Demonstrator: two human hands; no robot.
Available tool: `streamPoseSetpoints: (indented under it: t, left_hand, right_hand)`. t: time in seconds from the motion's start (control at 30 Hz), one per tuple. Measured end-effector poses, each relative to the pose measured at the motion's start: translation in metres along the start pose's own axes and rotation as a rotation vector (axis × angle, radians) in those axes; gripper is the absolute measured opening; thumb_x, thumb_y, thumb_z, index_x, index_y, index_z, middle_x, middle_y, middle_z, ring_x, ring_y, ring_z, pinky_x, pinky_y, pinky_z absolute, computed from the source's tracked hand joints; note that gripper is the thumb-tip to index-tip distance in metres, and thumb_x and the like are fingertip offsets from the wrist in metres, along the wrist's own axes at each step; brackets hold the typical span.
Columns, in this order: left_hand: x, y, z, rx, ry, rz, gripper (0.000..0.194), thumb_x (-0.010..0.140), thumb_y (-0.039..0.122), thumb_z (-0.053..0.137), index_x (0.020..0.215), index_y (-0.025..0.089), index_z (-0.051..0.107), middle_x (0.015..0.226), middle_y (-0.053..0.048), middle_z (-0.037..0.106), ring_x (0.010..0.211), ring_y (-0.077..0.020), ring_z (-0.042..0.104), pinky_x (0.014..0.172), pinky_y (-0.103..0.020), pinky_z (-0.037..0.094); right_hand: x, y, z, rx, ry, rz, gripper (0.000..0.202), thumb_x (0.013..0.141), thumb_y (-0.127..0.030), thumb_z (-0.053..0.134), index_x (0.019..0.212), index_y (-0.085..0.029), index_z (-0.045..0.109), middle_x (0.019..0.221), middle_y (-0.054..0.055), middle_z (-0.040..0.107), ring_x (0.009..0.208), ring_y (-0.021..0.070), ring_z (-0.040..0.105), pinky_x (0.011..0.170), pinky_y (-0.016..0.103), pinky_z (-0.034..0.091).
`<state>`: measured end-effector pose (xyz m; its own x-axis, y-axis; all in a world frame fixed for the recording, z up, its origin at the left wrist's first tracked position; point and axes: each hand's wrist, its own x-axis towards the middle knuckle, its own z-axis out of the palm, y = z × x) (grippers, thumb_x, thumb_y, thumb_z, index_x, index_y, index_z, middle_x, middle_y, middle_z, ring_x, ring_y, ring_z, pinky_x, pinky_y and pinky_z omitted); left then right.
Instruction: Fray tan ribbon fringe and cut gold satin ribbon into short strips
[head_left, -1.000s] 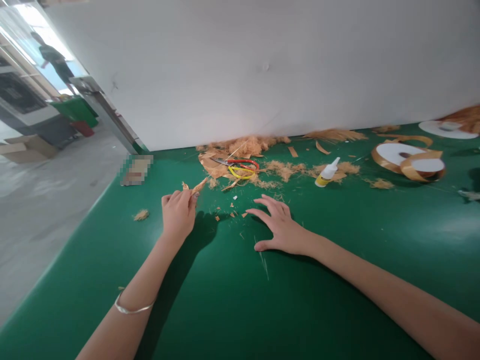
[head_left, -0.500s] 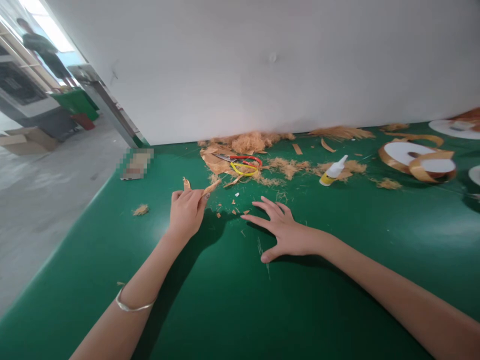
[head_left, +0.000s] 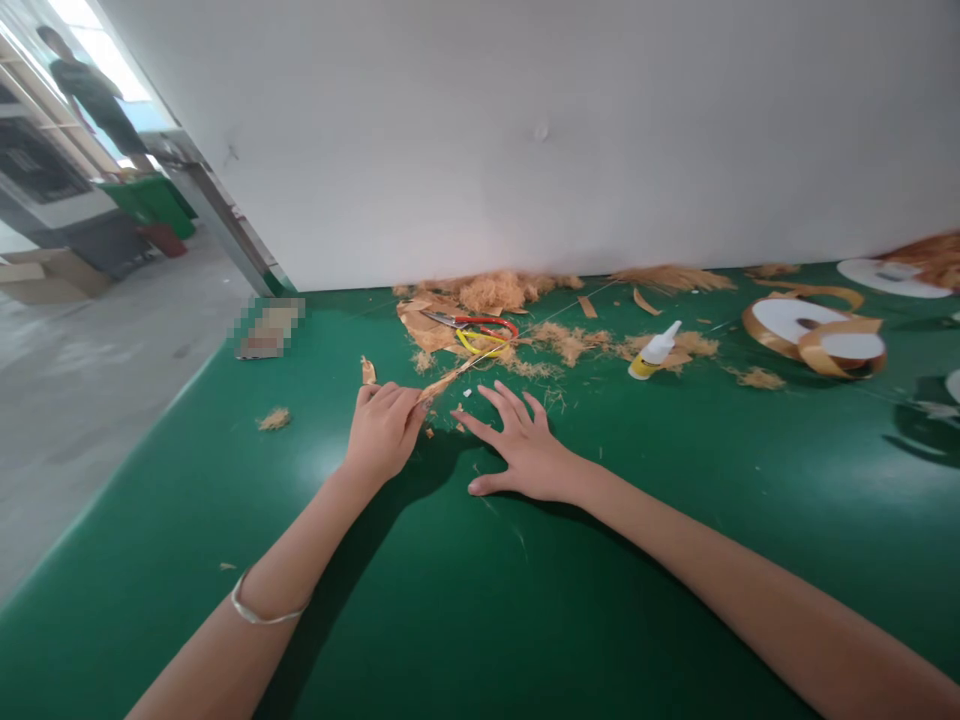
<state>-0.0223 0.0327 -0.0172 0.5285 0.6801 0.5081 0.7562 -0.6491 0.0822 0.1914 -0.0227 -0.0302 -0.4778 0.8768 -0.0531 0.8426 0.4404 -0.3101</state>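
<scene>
My left hand [head_left: 384,430] is closed round a thin tan strip [head_left: 442,384], whose frayed end points up and right toward the scissors. A short tan piece [head_left: 367,371] sticks up beyond its knuckles. My right hand [head_left: 523,445] is spread palm down just over the green table [head_left: 420,620], with nothing in it. Small tan scraps [head_left: 460,412] and a white bit lie between the hands. Scissors [head_left: 484,335] with red and yellow on the handles rest on tan material behind them.
Tan fibre [head_left: 499,290] is heaped along the white wall [head_left: 525,150]. A glue bottle [head_left: 655,352] and ribbon rolls [head_left: 787,325] stand at the right. A blurred-out flat object [head_left: 266,328] lies at the left edge. A person [head_left: 94,95] is far off, upper left.
My right hand has moved left, closer to my left hand. My left hand has shifted slightly right with the strip, and more of the strip's length shows. The view has turned slightly right.
</scene>
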Motion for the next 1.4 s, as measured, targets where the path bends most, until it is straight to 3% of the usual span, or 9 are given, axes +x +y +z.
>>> streamPoseSetpoints:
  t: [0.17,0.4,0.53,0.77,0.93,1.2,1.3,1.4]
  left_hand:
    - [-0.001,-0.002,-0.001,0.023,0.011,0.027,0.027,0.091,0.026,0.036,0.075,0.017,0.055,0.066,-0.005,0.058,0.068,-0.0192,0.052,0.071,-0.035,0.034]
    - [-0.003,-0.008,0.0,0.066,0.023,0.032,0.026,0.092,0.025,0.037,0.075,0.017,0.055,0.065,-0.004,0.056,0.066,-0.0174,0.051,0.072,-0.034,0.036]
    - [-0.004,-0.009,0.001,0.064,0.028,0.049,0.023,0.092,0.024,0.038,0.078,0.017,0.055,0.066,-0.003,0.057,0.068,-0.0171,0.052,0.073,-0.034,0.036]
    - [-0.001,-0.002,0.001,0.07,0.013,0.099,0.025,0.091,0.024,0.038,0.073,0.017,0.053,0.064,-0.003,0.056,0.067,-0.0175,0.051,0.07,-0.034,0.035]
    - [0.001,0.005,-0.001,0.053,0.013,0.146,0.026,0.091,0.023,0.038,0.07,0.017,0.052,0.062,-0.003,0.056,0.065,-0.017,0.05,0.069,-0.033,0.035]
    - [-0.003,0.003,-0.002,0.063,0.014,0.141,0.025,0.091,0.023,0.039,0.074,0.017,0.056,0.065,-0.004,0.057,0.066,-0.017,0.05,0.07,-0.034,0.035]
    - [-0.003,0.003,-0.001,0.058,0.0,0.136,0.025,0.091,0.022,0.039,0.072,0.017,0.055,0.064,-0.003,0.056,0.065,-0.0168,0.05,0.07,-0.034,0.035]
    - [-0.001,0.005,-0.001,0.049,-0.014,0.145,0.026,0.091,0.022,0.039,0.071,0.017,0.054,0.063,-0.003,0.055,0.065,-0.0171,0.05,0.07,-0.034,0.035]
  right_hand:
    - [0.01,0.001,-0.004,0.043,-0.035,0.012,0.086,0.07,-0.08,0.036,0.142,-0.044,0.005,0.153,0.004,-0.008,0.135,0.0377,-0.014,0.102,0.064,-0.004]
    - [0.001,0.038,-0.028,0.148,-0.264,0.157,0.1,0.063,-0.077,0.051,0.142,-0.045,0.0,0.151,-0.001,-0.018,0.133,0.0359,-0.023,0.103,0.062,-0.006]
    - [0.0,0.051,-0.032,0.182,-0.346,0.163,0.108,0.059,-0.076,0.056,0.142,-0.043,-0.005,0.15,0.0,-0.022,0.132,0.0339,-0.025,0.103,0.062,-0.005]
    - [0.003,0.032,-0.023,0.165,-0.243,0.033,0.118,0.056,-0.077,0.058,0.141,-0.04,-0.015,0.148,0.001,-0.028,0.13,0.0338,-0.029,0.102,0.061,-0.01]
    - [0.007,0.015,-0.014,0.12,-0.1,0.047,0.105,0.065,-0.073,0.054,0.141,-0.042,-0.012,0.147,-0.003,-0.03,0.131,0.0327,-0.029,0.103,0.058,-0.011]
    - [-0.002,0.039,-0.031,0.087,-0.244,0.082,0.107,0.067,-0.064,0.06,0.141,-0.042,-0.013,0.147,-0.002,-0.031,0.131,0.0327,-0.028,0.103,0.061,-0.005]
    - [-0.008,0.047,-0.03,0.084,-0.189,0.09,0.108,0.064,-0.072,0.056,0.141,-0.04,-0.013,0.147,-0.002,-0.031,0.131,0.0348,-0.027,0.103,0.061,-0.005]
    - [-0.006,0.04,-0.021,0.056,-0.128,0.065,0.107,0.063,-0.078,0.049,0.142,-0.039,-0.01,0.148,-0.001,-0.028,0.131,0.0366,-0.027,0.103,0.062,-0.008]
